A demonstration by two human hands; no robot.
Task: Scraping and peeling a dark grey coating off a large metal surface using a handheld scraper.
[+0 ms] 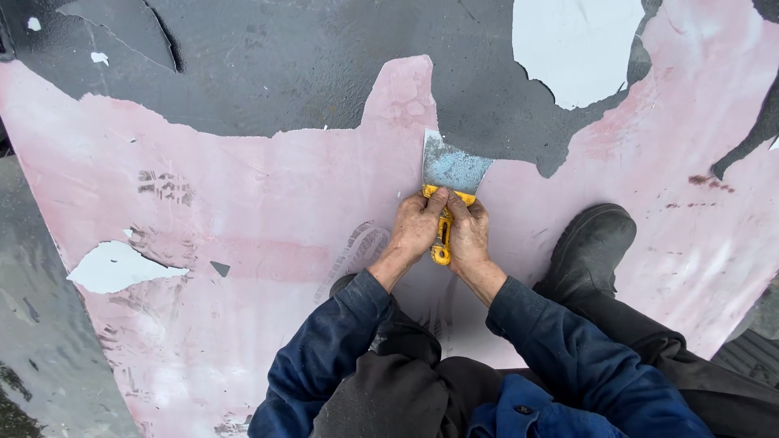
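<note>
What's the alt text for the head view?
Both hands, left hand and right hand, grip a yellow-handled scraper, its metal blade against a pink surface at the edge of dark grey coating. A black boot stands to the right.

Yellow-handled scraper [448, 188] — wide metal blade flat against pink-and-grey surface [243, 211]

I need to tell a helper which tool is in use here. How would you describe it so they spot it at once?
On the big pink surface, look where its edge meets the dark grey coating. There the left hand and right hand grip a scraper: the only yellow-handled thing, with a wide grey blade.
</note>
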